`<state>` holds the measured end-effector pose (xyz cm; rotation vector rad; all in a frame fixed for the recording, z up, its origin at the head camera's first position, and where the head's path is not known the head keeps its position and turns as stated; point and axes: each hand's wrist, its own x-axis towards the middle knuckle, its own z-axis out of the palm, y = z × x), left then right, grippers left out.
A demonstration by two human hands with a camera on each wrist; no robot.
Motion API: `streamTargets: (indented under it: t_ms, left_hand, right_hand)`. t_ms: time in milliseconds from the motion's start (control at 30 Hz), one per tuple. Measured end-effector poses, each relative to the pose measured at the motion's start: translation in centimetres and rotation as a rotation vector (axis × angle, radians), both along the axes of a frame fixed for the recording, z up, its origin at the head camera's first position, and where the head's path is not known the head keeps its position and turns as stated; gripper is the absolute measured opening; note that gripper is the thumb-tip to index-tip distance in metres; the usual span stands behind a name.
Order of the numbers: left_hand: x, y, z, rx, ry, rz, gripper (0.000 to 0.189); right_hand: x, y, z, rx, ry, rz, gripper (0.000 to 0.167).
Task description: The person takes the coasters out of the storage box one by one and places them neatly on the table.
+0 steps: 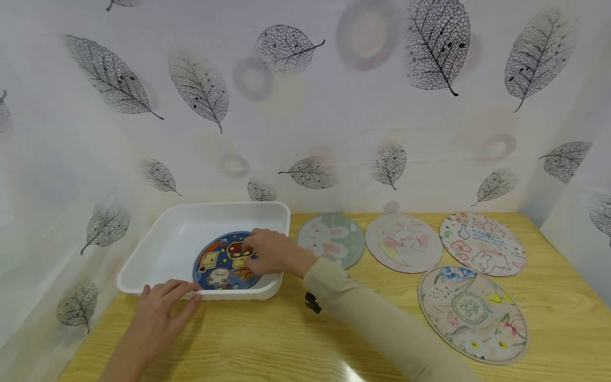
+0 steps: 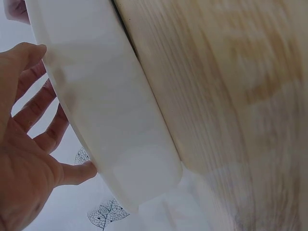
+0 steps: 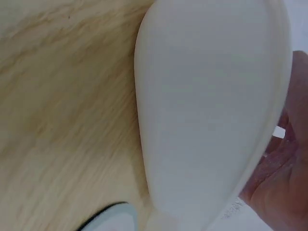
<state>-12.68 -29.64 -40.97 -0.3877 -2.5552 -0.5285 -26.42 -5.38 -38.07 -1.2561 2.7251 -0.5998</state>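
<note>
A white plastic tub sits on the table. Inside it, a round blue mat printed with cartoon figures leans near the front rim. My right hand reaches over the tub's right side and pinches this mat, its fingers and thumb curled at the printed face. The mat's right edge is hidden beneath that hand. At the front rim, my left hand holds the tub, thumb tip outside the wall. The left wrist view has several of its fingers passing behind the rim.
Four round mats lie right of the tub: a green rabbit one, a pink moon one, a floral rabbit one and a flowered one nearer me. A leaf-print curtain hangs behind the wooden table.
</note>
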Motion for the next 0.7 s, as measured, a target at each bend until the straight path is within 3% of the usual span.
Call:
streamTargets:
  t_ms: [167, 400, 700]
  left_hand:
    - [0.1, -0.1, 0.1, -0.003, -0.003, 0.007, 0.019]
    - [0.0, -0.1, 0.2, -0.002, -0.011, 0.020, 0.018]
    - [0.0, -0.1, 0.2, -0.006, 0.004, 0.003, 0.019]
  right_hand:
    - [-0.1, -0.9, 0.0, -0.008, -0.108, -0.090, 0.032]
    - [-0.7, -2.5, -0.2, 0.100, -0.206, -0.234, 0.055]
    - [-0.6, -3.7, -0.1, 0.065, -0.318, -0.356, 0.051]
